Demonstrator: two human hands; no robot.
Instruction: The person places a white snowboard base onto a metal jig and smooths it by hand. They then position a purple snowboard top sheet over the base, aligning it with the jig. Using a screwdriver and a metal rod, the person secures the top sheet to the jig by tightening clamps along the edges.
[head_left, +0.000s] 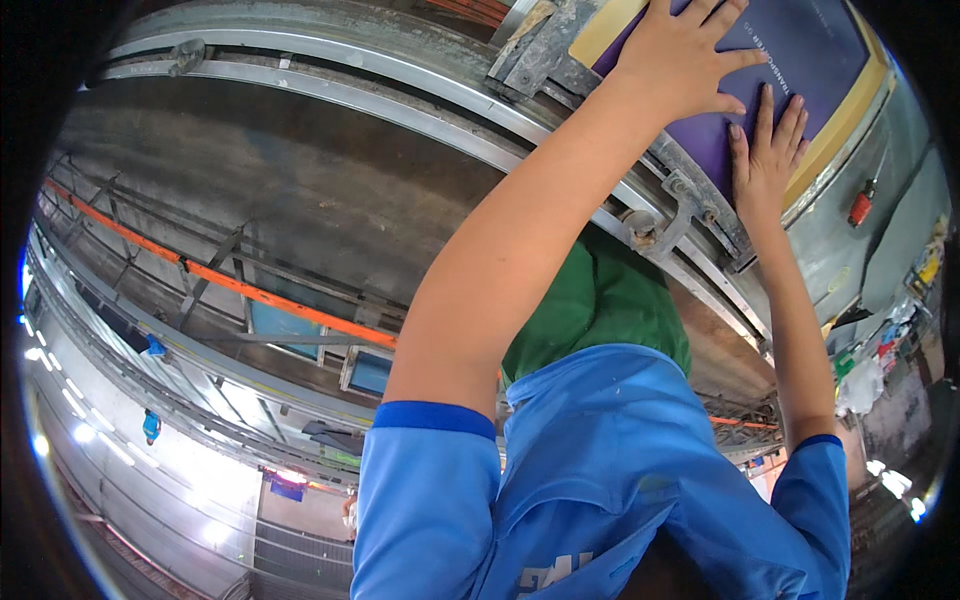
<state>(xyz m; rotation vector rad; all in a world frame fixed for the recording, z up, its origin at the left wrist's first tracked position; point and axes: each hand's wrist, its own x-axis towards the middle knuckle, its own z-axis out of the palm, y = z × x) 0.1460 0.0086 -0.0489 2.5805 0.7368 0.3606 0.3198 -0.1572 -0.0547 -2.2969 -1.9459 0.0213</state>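
Note:
A flat purple panel [690,135] with a tan border [835,130] and pale lettering lies at the upper right. My left hand [690,62] rests on its upper part, fingers spread. Closer to me, my right hand [768,160] presses against the lower part of the panel with its fingers stretched out. Neither hand grips anything. Along the panel's left edge runs a worn metal bar [690,165], with a metal clamp-like bracket [660,225] attached near its lower end. The panel's top edge is cut off by the frame.
Long metal rails [370,70] run beside the panel and curve off to the left. A small red-handled object [862,205] lies right of the panel on the grey surface. Farther off are an orange rail [230,280], more long rails, and a distant person in blue [151,426].

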